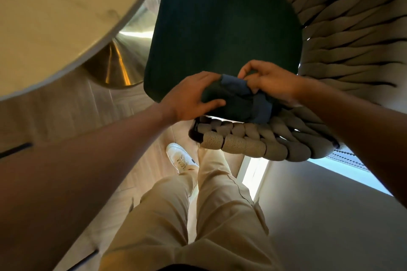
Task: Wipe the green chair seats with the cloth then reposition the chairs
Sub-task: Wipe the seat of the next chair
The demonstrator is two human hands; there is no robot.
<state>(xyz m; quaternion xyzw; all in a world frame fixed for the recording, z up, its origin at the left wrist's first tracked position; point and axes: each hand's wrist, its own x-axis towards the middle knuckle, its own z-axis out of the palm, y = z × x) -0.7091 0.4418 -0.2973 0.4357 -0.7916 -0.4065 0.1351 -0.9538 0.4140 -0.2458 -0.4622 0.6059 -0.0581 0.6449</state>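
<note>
A dark green cushioned chair seat (220,35) fills the upper middle of the head view, ringed by a beige braided backrest (352,39). Over the seat's near edge, both my hands hold a dark blue-green cloth (240,100). My left hand (189,97) grips the cloth's left side with the thumb on top. My right hand (271,81) pinches its upper right part with curled fingers. The cloth looks bunched and folded, and part of it hangs toward the braided rim (242,138).
A pale round tabletop (66,17) stands at the upper left on a brass cone base (119,66), close to the chair's left side. My beige trousers (198,215) and a white shoe (179,157) are on the light wood floor below. A grey wall (330,215) is at the lower right.
</note>
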